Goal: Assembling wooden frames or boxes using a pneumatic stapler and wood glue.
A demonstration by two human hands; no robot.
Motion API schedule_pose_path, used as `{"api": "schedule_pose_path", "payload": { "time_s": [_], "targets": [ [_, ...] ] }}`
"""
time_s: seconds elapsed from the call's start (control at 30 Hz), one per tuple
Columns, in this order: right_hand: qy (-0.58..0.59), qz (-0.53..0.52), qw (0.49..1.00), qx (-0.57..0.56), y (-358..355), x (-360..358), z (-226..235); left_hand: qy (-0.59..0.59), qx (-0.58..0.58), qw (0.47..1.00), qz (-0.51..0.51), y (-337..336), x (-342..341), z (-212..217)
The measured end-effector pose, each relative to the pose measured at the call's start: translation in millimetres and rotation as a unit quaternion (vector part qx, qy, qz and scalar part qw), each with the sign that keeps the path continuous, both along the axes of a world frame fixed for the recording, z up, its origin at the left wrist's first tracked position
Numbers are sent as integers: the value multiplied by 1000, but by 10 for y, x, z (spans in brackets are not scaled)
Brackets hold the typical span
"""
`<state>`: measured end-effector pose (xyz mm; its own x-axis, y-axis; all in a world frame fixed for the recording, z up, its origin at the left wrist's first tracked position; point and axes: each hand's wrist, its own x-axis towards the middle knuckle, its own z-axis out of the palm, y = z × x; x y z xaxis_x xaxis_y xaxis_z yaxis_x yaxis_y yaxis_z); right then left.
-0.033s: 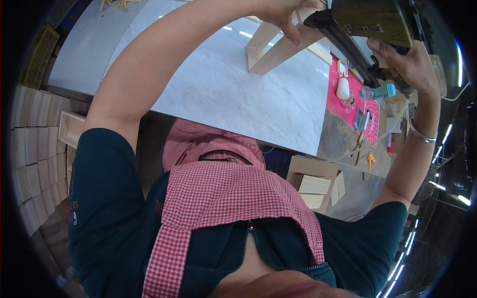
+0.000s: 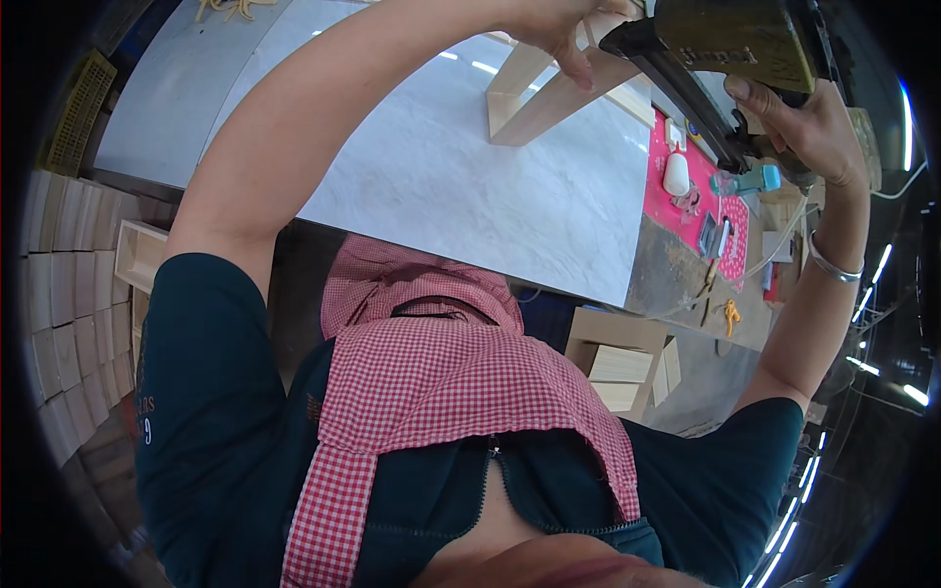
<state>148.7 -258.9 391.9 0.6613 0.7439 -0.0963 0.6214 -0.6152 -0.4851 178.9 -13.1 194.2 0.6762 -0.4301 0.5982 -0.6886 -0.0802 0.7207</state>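
My right hand (image 2: 809, 132) is wrapped round the grip of a pneumatic nail gun (image 2: 730, 44), dark with a yellowish body, at the upper right. The gun's nose reaches left to the top of a pale wooden box frame (image 2: 564, 103), which stands on the white marbled tabletop (image 2: 441, 186). At the frame's upper part, my left hand (image 2: 559, 34) grips the wood, thumb on the near side and fingers partly cut off by the picture's upper edge. Whether the nose touches the wood, I cannot tell.
Right of the tabletop, a pink mat (image 2: 686, 211) carries a white bottle (image 2: 676, 174) and a blue-capped bottle (image 2: 760, 179). Orange clippers (image 2: 731, 316) lie nearer. An air hose (image 2: 760, 263) trails from the gun. Stacked wooden pieces (image 2: 74, 284) stand at left; a cardboard box (image 2: 588, 328) sits below the table.
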Motion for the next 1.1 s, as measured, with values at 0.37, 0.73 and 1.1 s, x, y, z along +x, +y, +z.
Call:
{"api": "schedule_pose_path", "payload": {
  "time_s": [0.37, 0.73, 1.1],
  "targets": [
    [-75, -46, 995, -42, -219, 61, 60, -31, 122, 989, 72, 12, -102, 188],
    [-180, -257, 947, -63, -2258, -272, -2136, 161, 252, 895, 331, 1134, -1449, -321],
    [-164, -378, 868, -277, -3277, 2, -3404, 82, 275, 809, 513, 950, -2054, -1695]
  ]
}}
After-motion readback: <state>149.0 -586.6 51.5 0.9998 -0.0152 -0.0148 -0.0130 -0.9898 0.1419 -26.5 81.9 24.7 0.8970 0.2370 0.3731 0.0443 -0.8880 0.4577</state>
